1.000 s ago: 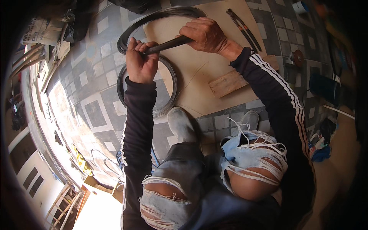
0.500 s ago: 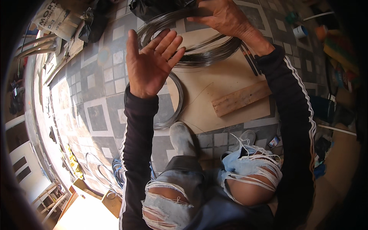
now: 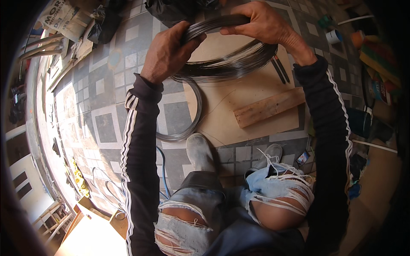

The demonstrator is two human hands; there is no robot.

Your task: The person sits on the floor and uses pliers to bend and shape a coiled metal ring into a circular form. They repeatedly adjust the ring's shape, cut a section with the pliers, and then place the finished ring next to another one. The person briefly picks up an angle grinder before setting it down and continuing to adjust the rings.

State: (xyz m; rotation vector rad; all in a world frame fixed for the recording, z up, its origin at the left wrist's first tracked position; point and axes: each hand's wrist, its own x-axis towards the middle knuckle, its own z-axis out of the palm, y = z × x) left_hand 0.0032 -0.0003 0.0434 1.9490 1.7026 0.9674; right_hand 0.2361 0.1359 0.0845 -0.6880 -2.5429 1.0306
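Note:
Both my hands are on a thick coil of dark steel wire (image 3: 232,68) at the upper middle. My left hand (image 3: 166,55) is closed over its left part, back of the hand showing. My right hand (image 3: 267,27) grips the bundle at the upper right, thumb underneath. The coil's lower loops fan out in loose strands. Beneath lies a second wire coil (image 3: 197,115), partly on a tan board (image 3: 224,102). A wooden plank (image 3: 267,106) and a long tool with dark handles and orange bands (image 3: 280,69), partly hidden by the coil, rest on that board.
My boots (image 3: 198,153) are on the patterned tile floor (image 3: 104,102). Black bags (image 3: 164,6) and a sack (image 3: 64,23) lie at the back. A blue hose (image 3: 162,170) runs by my left leg. A white cylinder (image 3: 334,36) and mixed items stand at the right.
Half a second ago my left hand was spread palm up; it has turned over and closed on the coil. The wire loops have swung round since a second ago.

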